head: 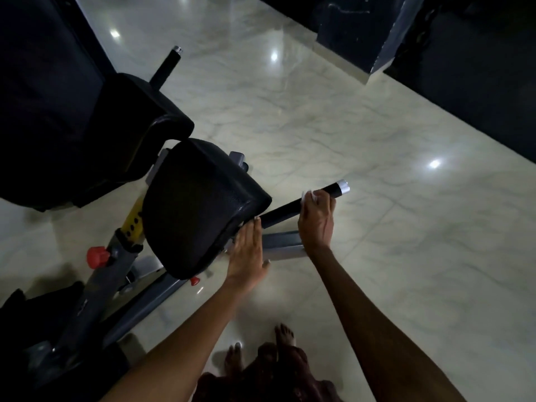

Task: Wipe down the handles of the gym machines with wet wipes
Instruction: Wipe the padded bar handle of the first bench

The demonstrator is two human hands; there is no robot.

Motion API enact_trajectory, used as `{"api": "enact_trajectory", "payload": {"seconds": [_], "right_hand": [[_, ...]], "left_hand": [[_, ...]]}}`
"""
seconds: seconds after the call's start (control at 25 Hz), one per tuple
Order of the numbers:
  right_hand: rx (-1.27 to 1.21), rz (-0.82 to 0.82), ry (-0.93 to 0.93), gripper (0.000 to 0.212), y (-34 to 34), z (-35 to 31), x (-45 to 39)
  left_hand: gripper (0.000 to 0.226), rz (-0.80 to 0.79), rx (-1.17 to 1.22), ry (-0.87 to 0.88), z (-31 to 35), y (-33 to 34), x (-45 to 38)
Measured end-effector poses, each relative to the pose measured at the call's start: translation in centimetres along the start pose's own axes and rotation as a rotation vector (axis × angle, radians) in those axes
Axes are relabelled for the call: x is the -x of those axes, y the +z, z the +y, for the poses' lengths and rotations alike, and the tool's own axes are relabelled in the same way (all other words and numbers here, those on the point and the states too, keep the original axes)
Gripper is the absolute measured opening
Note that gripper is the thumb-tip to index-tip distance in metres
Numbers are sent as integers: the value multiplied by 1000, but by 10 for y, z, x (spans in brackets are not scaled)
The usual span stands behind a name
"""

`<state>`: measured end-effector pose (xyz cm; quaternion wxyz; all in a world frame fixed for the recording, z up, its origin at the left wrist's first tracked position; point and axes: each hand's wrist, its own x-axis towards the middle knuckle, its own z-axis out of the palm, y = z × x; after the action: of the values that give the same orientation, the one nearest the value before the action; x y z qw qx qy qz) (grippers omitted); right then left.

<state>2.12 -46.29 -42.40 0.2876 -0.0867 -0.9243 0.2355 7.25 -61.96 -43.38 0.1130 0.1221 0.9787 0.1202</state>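
Observation:
A black handle (285,210) with a silver end cap sticks out to the right from under the machine's black seat pad (197,204). My right hand (316,221) wraps over the handle near its outer end, with a white wet wipe (308,196) pressed between fingers and grip. My left hand (246,253) lies flat with fingers together against the right edge of the seat pad, at the handle's base. A second black handle (166,68) with a silver cap juts out beyond the backrest at the upper left.
The machine's grey frame (281,246), a yellow adjustment post (135,220) and a red knob (97,256) sit below the pad. Glossy marble floor (377,256) spreads to the right. Dark equipment (356,27) stands at the top right. My bare feet (261,346) show at the bottom.

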Motion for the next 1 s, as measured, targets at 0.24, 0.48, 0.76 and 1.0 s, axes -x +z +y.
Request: {"api": "enact_trajectory", "payload": {"seconds": [0.24,0.48,0.76,1.0], "right_hand": [[-23,-64,-217,22,11,-25,26],[-127,-23,-93,7,17,-41,35],[-140,-40,28,7,12,-40,31],[-201,-61,-9,10,9,-32,31]], "left_hand": [[113,9,-69,10,-1,8,-1],[119,-40,-142,112,-17,-2,-4],[121,-85,-89,173,-22,-10,-6],[110,-81,50,125,-22,-13,-7]]}}
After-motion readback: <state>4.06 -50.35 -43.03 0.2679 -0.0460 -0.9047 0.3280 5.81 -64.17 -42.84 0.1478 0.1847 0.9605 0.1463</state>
